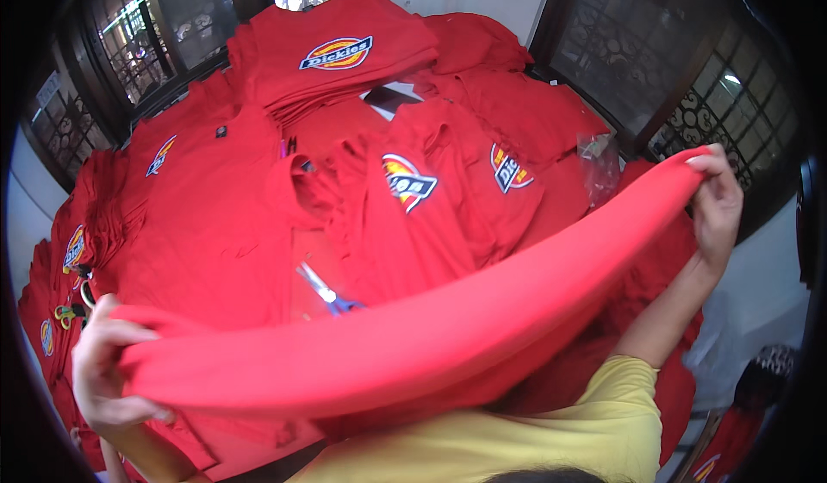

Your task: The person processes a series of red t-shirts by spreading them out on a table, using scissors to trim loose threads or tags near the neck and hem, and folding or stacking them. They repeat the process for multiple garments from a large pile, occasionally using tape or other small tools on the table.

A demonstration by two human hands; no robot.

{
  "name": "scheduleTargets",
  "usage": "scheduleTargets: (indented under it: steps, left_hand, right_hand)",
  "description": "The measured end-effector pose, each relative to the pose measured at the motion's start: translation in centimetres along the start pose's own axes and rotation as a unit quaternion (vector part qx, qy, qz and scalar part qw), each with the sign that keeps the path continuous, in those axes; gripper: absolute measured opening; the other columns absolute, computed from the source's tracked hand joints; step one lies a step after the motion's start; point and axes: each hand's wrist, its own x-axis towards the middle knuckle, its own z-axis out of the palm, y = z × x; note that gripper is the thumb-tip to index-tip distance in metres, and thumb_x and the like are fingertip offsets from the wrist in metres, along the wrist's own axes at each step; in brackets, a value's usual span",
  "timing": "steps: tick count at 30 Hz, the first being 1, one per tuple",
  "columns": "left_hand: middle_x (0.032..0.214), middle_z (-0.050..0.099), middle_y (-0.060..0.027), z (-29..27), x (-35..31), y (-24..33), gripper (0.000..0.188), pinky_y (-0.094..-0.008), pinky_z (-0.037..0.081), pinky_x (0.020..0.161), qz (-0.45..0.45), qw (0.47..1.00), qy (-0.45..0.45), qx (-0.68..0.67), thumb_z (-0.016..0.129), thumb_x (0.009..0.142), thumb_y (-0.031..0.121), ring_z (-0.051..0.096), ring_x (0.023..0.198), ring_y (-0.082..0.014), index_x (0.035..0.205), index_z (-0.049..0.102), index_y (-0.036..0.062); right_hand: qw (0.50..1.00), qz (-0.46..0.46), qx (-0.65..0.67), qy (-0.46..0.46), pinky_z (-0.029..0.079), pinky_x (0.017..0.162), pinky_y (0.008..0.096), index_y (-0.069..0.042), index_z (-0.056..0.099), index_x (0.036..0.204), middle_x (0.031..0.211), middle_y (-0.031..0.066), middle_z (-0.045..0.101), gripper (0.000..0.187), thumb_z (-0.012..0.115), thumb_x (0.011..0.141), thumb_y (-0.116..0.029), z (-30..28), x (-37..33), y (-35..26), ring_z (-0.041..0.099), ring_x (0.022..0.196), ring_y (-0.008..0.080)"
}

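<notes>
Latticed windows [131, 35] stand beyond the hands [95, 367] [720, 205], left low, right raised, fingers closed on red cloth [413, 341].

Look at this, red cloth [370, 354] stretched right across the front! The left hand [108, 371] grips one end at eight o'clock, the right hand [722, 207] pinches the other at three. Blue-handled scissors [326, 293] lie just beyond it, eight o'clock from centre; a stack of red shirts [345, 26] stands between eleven and twelve, and clear plastic [599, 166] crumples between two and three.
</notes>
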Motion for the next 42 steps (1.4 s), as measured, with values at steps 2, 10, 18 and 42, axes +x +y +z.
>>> scheduleTargets:
  steps: [2, 10, 18, 42]
  left_hand:
    - [0.080, 0.047, -0.0071, 5.8, 9.3, 0.9, 0.032, -0.0291, 0.035, 0.060, 0.028, 0.994, -0.028, 0.106, 0.078, 0.061, 0.021, 0.046, 0.069, -0.0186, 0.075, 0.058, 0.0004]
    - [0.094, 0.063, -0.0171, 16.0, 46.9, 1.6, 0.024, -0.0366, 0.048, 0.076, 0.113, 0.942, 0.146, 0.279, 0.055, 0.079, 0.011, 0.062, 0.088, -0.0267, 0.098, 0.063, -0.0007]
    - [0.086, 0.070, -0.0128, 21.2, 65.6, 4.5, 0.031, -0.0359, 0.051, 0.072, 0.094, 0.975, 0.140, 0.142, 0.067, 0.081, 0.024, 0.064, 0.075, -0.0217, 0.105, 0.068, 0.0040]
    - [0.100, 0.064, -0.0169, 7.5, -12.3, -13.9, 0.031, -0.0369, 0.048, 0.075, -0.507, 0.794, 0.215, 0.258, 0.063, 0.088, 0.020, 0.064, 0.083, -0.0269, 0.111, 0.056, 0.0017]
  right_hand:
    - [0.986, 0.056, -0.154, 0.030, 0.034, 0.051, 0.0182, -0.004, 0.064, 0.093, 0.106, 0.0019, 0.051, 0.015, 0.053, 0.084, 0.001, -3.2, 3.3, 2.8, 0.048, 0.072, 0.0038]
    - [0.990, 0.107, -0.068, 0.057, 0.028, 0.039, 0.0191, -0.009, 0.060, 0.099, 0.073, -0.0039, 0.056, 0.013, 0.055, 0.093, -0.019, -5.2, 27.5, 27.1, 0.041, 0.048, 0.0018]
    - [0.964, 0.126, 0.114, 0.207, 0.056, 0.066, 0.0299, -0.001, 0.060, 0.103, 0.078, 0.0099, 0.061, 0.023, 0.048, 0.084, 0.008, -3.5, 41.0, 39.3, 0.061, 0.074, 0.0164]
    - [0.907, -0.031, 0.098, -0.408, 0.044, 0.091, 0.0303, 0.000, 0.061, 0.111, 0.111, 0.0118, 0.061, 0.025, 0.061, 0.088, -0.010, 36.7, 1.2, 9.9, 0.058, 0.107, 0.0210]
